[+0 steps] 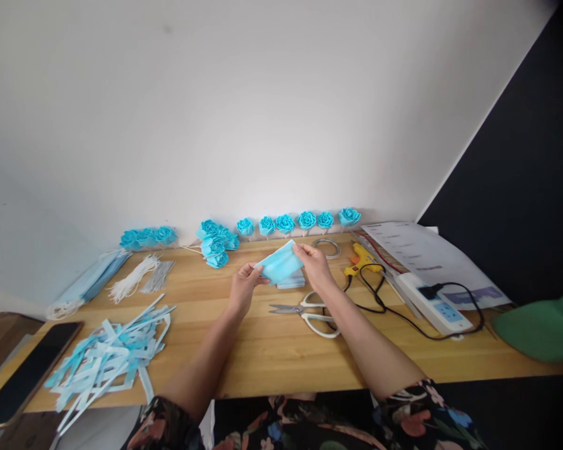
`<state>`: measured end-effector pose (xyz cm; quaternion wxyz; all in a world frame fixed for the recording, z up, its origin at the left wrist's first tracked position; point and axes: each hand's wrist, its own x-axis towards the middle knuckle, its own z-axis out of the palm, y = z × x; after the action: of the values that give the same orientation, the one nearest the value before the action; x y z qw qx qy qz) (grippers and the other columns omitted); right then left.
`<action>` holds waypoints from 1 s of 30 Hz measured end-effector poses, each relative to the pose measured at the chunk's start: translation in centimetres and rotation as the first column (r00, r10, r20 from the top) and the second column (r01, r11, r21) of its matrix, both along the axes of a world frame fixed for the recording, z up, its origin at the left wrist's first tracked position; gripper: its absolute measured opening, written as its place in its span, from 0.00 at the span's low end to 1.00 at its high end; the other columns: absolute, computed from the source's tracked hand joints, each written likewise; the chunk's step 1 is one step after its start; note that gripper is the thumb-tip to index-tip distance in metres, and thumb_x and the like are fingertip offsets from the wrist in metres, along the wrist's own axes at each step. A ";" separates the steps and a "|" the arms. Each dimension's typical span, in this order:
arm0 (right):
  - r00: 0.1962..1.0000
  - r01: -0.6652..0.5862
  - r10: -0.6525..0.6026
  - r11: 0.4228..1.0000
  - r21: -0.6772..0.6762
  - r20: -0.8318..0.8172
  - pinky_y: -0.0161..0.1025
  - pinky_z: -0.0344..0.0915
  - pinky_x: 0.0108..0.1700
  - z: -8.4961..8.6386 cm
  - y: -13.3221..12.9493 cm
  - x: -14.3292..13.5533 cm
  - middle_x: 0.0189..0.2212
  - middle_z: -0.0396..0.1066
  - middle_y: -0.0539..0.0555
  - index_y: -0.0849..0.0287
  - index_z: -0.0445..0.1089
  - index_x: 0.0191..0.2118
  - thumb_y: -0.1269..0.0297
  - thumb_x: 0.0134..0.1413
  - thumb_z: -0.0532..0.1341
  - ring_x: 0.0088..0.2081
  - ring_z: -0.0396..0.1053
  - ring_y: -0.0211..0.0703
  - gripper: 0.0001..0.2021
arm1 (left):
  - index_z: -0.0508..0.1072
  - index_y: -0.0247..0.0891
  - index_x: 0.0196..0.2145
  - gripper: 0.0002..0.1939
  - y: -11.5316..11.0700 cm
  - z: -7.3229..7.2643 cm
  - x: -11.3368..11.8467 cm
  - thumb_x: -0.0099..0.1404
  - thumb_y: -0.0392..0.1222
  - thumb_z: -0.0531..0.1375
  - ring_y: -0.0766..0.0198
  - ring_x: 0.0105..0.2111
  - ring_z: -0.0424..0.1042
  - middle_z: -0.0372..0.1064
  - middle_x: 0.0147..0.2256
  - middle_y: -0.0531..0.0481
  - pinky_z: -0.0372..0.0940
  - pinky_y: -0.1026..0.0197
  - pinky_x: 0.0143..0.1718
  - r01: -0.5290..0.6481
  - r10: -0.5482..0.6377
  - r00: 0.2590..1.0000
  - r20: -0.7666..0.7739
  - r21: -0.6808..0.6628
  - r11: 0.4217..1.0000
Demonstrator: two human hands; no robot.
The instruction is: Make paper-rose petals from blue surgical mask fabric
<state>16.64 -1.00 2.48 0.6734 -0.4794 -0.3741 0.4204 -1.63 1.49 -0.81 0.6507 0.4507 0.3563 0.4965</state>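
A light blue rectangular piece of mask fabric (280, 264) is stretched between my two hands above the wooden table. My left hand (246, 282) pinches its lower left edge, and my right hand (313, 261) pinches its upper right corner. Beneath it, partly hidden, lies a small stack of folded pieces (291, 280). Scissors with white handles (303, 310) rest on the table just nearer to me, their blades pointing left and slightly apart; my right forearm passes beside the handles.
Blue fabric roses (285, 224) line the wall. On the left are masks (91, 278), white cords (134, 277), cut strips (115, 353) and a phone (30, 369). On the right are a wire coil (327, 248), yellow glue gun (363, 257), power strip (438, 309) and papers (426, 250).
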 end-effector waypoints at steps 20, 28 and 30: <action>0.974 0.019 -0.043 0.994 0.106 0.223 0.35 0.56 0.28 0.1 -0.2 1.2 0.21 0.67 0.49 0.60 0.74 0.27 0.48 0.48 0.63 0.25 0.61 0.39 0.17 | 0.68 0.36 0.28 0.18 -1.3 0.9 -0.2 0.55 0.53 0.66 0.64 0.28 0.72 0.71 0.26 0.51 0.65 0.60 0.38 0.279 -0.276 0.960 -0.044 0.157 0.947; 0.760 -0.014 -0.162 0.964 0.265 0.630 0.39 0.63 0.36 0.8 -1.4 0.5 0.30 0.75 0.52 0.56 0.78 0.35 0.54 0.58 0.58 0.32 0.69 0.45 0.14 | 0.72 0.41 0.45 0.20 -0.4 1.9 -0.5 0.55 0.46 0.67 0.58 0.47 0.70 0.72 0.45 0.45 0.61 0.57 0.51 -0.055 0.126 0.975 -0.186 0.343 0.938; 0.723 -0.089 -0.137 0.954 0.287 0.677 0.43 0.65 0.42 0.8 -1.5 0.0 0.34 0.77 0.54 0.54 0.78 0.37 0.56 0.60 0.57 0.37 0.71 0.48 0.13 | 0.72 0.41 0.47 0.22 -0.8 2.8 -0.6 0.53 0.43 0.68 0.55 0.52 0.67 0.71 0.49 0.44 0.56 0.55 0.56 -0.052 0.173 0.957 -0.235 0.447 0.893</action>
<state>16.61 -2.52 3.25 0.5555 -0.4983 -0.6505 0.1412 -2.20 0.67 1.95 0.4488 0.6264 0.3466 0.5349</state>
